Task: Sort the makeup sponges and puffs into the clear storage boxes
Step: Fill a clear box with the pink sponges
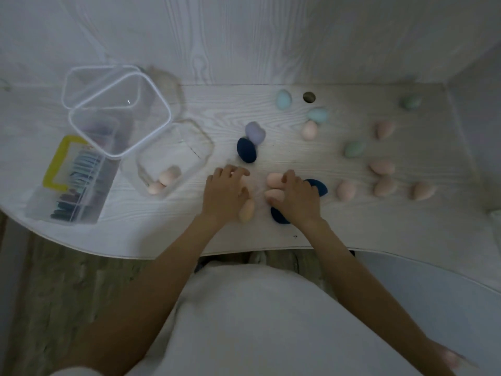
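Note:
Egg-shaped makeup sponges lie scattered on the white table (352, 226). My right hand (296, 198) is curled over two peach sponges (273, 179), fingers touching them, with a navy sponge (322, 187) behind it and another navy sponge (278, 216) under the wrist. My left hand (225, 191) hovers with fingers apart, and a peach sponge (246, 212) lies by its thumb. To its left, an open clear box (202, 137) holds two peach sponges (168, 175). A third navy sponge (246, 150) and a lavender sponge (254, 132) sit farther back.
Stacked empty clear boxes (81, 115) stand at the back left. A box with a yellow lid frame (53, 169) holds flat puffs. Light blue (283, 99), green (353, 148) and pink sponges (382, 166) spread to the right. A cable hole (309, 97) is near the wall.

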The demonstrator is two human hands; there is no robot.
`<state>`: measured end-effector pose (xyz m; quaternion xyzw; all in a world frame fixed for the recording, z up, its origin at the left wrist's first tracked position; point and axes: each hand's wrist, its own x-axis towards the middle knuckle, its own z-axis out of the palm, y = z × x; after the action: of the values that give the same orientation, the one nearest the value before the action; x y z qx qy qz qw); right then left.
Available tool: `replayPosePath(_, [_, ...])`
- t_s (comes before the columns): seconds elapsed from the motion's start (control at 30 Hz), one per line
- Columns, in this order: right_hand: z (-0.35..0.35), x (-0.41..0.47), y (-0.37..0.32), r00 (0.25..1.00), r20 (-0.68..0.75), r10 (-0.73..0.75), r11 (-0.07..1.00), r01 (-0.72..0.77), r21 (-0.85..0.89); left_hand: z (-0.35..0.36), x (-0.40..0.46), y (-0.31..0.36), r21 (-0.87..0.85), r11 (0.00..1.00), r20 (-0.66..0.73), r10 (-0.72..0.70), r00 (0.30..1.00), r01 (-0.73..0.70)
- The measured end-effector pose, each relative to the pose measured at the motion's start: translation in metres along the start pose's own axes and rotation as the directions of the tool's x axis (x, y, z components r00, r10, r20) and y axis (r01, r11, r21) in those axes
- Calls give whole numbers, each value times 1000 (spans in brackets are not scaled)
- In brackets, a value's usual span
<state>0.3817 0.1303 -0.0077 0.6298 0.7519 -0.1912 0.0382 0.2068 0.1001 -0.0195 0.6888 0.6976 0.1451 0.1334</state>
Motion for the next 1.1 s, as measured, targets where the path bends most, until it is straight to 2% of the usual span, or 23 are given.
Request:
replayPosePath(0.07, [1,7,-2,999,43,0,1000,1,-15,-9,16,-8,-98,995,230,58,971,-36])
replayPosePath(0.13, [-2,12,-1,999,47,-9,999,7,42,-15,29,-16,-93,985,508,171,844,-144])
replayPosePath(0.2, [-7,17,3,999,40,-23,988,16,156,-12,39,-20,-7,950,646,243,723,-313])
replayPosePath(0.23, [-10,18,4,999,39,-24,978,16,208,-9,43,-22,32,934,665,247,705,-357])
replayPosePath(0.27, [-12,19,5,999,32,-24,968,15,250,-7,45,-22,55,933,654,236,719,-356])
replayPosePath(0.37, [-15,18,5,999,-26,-40,944,46,327,-15,46,-19,17,967,462,216,860,-252])
replayPosePath(0.47, [-22,19,-4,993,-118,-27,909,73,410,-37,33,-24,-286,954,154,138,978,-90])
replayPosePath(0.53, [-29,20,-18,991,-135,-16,856,83,511,-52,16,-38,-478,878,-37,-14,999,-5])
replayPosePath(0.6, [-34,22,-39,992,-120,-39,792,105,602,-64,-2,-60,-566,818,-140,-215,967,100])
replayPosePath(0.67, [-35,24,-62,991,-110,-76,715,131,687,-72,-14,-81,-594,770,-148,-391,908,234])
replayPosePath(0.73, [-34,27,-84,989,-104,-102,639,146,755,-78,-16,-97,-611,726,-119,-478,870,315])
replayPosePath(0.83, [-31,31,-106,993,-69,-97,579,113,808,-78,-5,-109,-624,723,-94,-446,890,296])
replayPosePath(0.9, [-30,33,-115,995,-55,-86,561,94,822,-71,4,-115,-580,765,-75,-392,917,279])
replayPosePath(1.0, [-27,37,-122,992,-83,-96,567,123,814,-59,12,-120,-444,838,-18,-362,932,317])
replayPosePath(1.1, [-26,42,-125,992,-90,-90,586,126,800,-54,13,-120,-379,859,20,-365,931,345])
